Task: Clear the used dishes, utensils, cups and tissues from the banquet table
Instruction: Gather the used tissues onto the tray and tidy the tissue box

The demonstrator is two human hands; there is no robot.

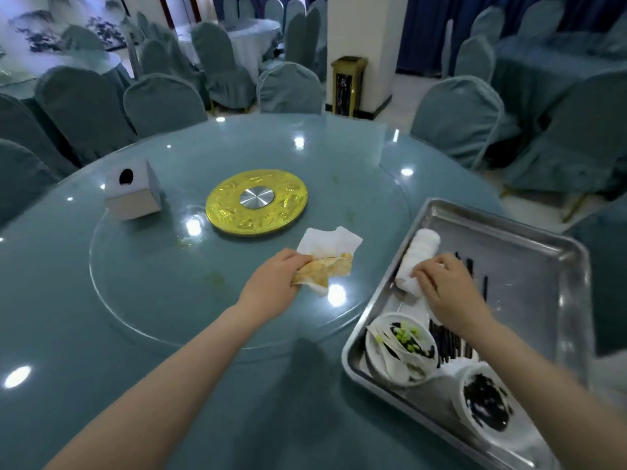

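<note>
My left hand (pixel 271 279) grips a crumpled, yellow-stained white tissue (pixel 327 254) on the glass turntable (pixel 152 300), just below the gold hub. My right hand (pixel 448 290) reaches into the steel tray (pixel 543 232) at the table's right edge and holds a stack of white cups (pixel 419 256) lying on its side. In the tray's near end sit stacked white dishes with green and dark food scraps (pixel 400 347), a white bowl with dark residue (pixel 485 405) and several black chopsticks (pixel 451 344).
A white tissue box (pixel 134 193) stands on the turntable's left. The gold hub (pixel 257 202) marks the centre of the blue round table (pixel 51 334). Covered chairs (pixel 163 103) ring the far side, and a gold bin (pixel 347 84) stands by a pillar.
</note>
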